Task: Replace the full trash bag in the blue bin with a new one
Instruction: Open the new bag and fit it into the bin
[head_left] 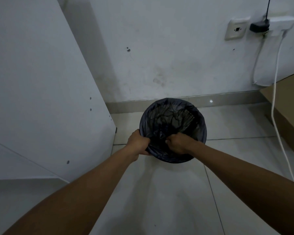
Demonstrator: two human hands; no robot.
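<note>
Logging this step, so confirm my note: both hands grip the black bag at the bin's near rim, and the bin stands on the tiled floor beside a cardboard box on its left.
One detail is wrong. The head view shows the cardboard box to the right of the bin, not on its left; a white cabinet panel stands on the left. The rest holds: left hand and right hand grip the black bag at the near rim.

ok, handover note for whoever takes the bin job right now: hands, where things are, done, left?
Left hand: shut on the black bag at the bin's near-left rim.
Right hand: shut on the bag's edge at the near rim.
Bin: on the floor by the wall, bag folded over its rim all round, no rubbish visible inside.
Done: bag seated in the bin.
Left: finish tucking the near edge. No other bag in view.
</note>
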